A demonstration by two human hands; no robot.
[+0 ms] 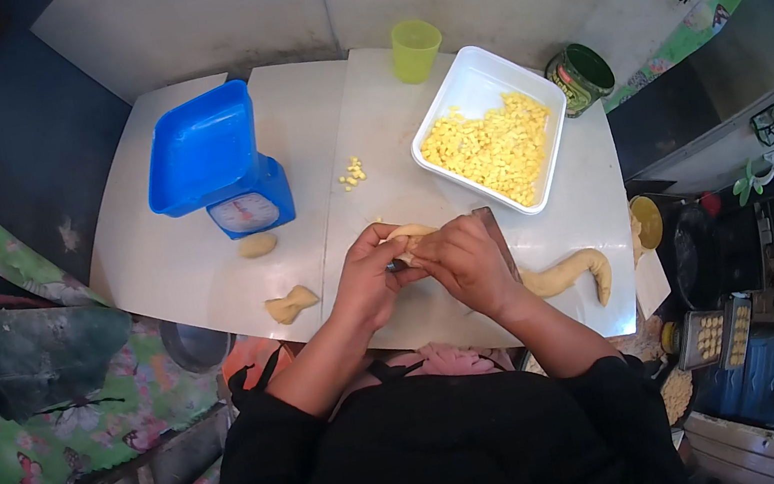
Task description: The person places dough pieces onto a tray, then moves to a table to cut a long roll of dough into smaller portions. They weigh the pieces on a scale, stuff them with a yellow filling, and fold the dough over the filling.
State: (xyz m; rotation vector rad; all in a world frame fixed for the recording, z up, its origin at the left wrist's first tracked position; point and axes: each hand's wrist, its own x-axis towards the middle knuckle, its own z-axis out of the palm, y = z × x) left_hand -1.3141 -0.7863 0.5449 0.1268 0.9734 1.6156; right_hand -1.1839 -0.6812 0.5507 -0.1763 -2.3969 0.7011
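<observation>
Dough piece being worked between both hands over the worktop (209,270).
The dough (409,232) is being pinched by the left hand (370,275) and right hand (463,263), both clamped on it; judged soft, light, tacky, best gripped at its ends.

No legible text, even on scale dial (244,213) or green can (580,78)

A blue scale (218,162), lime-green cup (415,48), white tray (475,84) of yellow pieces (491,146), and pale beige dough (569,271).
</observation>
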